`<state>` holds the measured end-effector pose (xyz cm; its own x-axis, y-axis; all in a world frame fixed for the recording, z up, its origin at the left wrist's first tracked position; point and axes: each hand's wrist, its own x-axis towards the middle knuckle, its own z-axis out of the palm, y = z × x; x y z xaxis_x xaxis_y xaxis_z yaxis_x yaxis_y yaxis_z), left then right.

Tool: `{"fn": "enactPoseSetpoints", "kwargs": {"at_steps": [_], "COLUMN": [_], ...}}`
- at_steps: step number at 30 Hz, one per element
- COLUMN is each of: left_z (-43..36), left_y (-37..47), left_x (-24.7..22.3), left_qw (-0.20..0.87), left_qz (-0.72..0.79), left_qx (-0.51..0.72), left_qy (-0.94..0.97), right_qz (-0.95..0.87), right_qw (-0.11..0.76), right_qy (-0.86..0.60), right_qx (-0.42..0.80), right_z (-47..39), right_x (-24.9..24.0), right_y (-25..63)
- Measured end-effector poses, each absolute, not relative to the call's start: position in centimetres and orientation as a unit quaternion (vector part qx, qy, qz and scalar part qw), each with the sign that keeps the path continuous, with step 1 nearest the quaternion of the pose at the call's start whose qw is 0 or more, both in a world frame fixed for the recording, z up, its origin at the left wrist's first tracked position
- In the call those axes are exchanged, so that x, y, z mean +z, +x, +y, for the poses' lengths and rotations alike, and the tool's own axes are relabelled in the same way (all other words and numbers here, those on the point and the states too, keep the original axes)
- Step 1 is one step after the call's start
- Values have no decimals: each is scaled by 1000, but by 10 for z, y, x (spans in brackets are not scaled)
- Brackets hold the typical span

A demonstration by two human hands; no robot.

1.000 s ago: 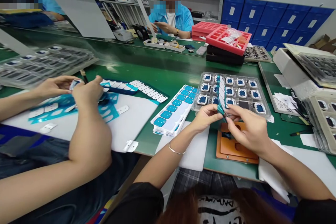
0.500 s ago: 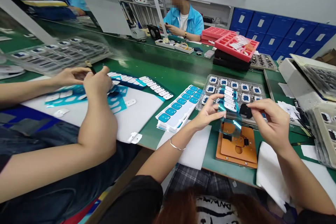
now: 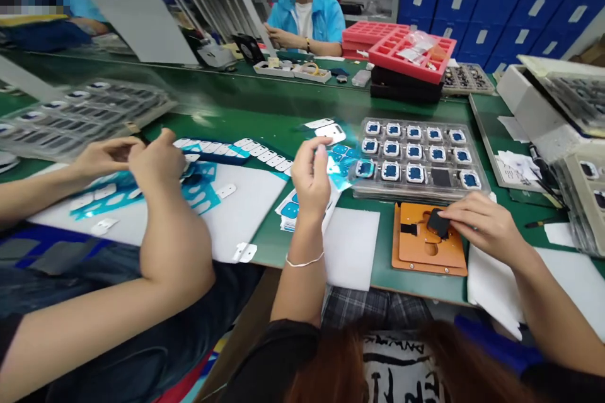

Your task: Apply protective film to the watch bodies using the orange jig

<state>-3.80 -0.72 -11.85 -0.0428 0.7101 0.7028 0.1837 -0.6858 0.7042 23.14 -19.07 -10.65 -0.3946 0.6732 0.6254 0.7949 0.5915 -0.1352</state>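
My right hand (image 3: 486, 223) pinches a small black square part (image 3: 438, 223) over the orange fixture plate (image 3: 430, 255). My left hand (image 3: 312, 173) is raised above the stack of blue-and-white label sheets (image 3: 289, 208), its fingers closed on a clear blue-tinted film with white pieces (image 3: 331, 132) on it. Just behind the fixture lies a clear tray of square parts with blue centres (image 3: 414, 152); one of its front-row pockets (image 3: 442, 177) shows dark.
Beside me on the left, a co-worker's hands (image 3: 158, 160) work over a white foam sheet (image 3: 250, 201). Red trays (image 3: 411, 56) stand at the back, another person (image 3: 305, 19) beyond. A white cloth (image 3: 494, 283) lies right of the fixture.
My left hand has moved left and up, away from the clear tray, with the film. My right hand has brought the black part down over the orange fixture. The camera view has shifted slightly.
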Motion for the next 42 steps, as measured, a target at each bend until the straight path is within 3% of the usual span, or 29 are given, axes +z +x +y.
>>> {"fn": "enactPoseSetpoints", "kwargs": {"at_steps": [6, 11, 15, 18, 22, 26, 28, 30, 34, 42], "left_z": [0, 4, 5, 8, 4, -23, -41, -58, -72, -70], "left_y": [-59, -69, -69, -71, -63, -34, -18, -4, 8, 10], "left_x": [-114, -110, -118, -133, -139, -125, -122, -126, -139, -145], "left_qw": [272, 242, 207, 154, 34, -64, -14, 51, 100, 136], "left_qz": [598, 703, 724, 712, 609, 217, 18, -73, -109, -101], "left_qx": [395, 130, 103, 180, 395, 616, 588, 510, 417, 343], "left_qy": [643, 656, 650, 661, 687, 755, 809, 855, 897, 924], "right_qz": [-852, -859, -858, -864, -854, -848, -849, -852, -857, -864], "right_qw": [280, 258, 243, 236, 261, 253, 235, 224, 216, 224], "right_qy": [-415, -403, -415, -410, -402, -415, -430, -442, -445, -425], "right_qx": [-157, -184, -180, -173, -201, -212, -197, -172, -142, -151], "right_z": [-195, -195, -196, -197, -197, -196, -196, -196, -198, -196], "right_x": [-106, -114, -113, -109, -109, -114, -115, -116, -115, -115], "right_y": [225, 216, 213, 213, 214, 212, 212, 211, 212, 218]}}
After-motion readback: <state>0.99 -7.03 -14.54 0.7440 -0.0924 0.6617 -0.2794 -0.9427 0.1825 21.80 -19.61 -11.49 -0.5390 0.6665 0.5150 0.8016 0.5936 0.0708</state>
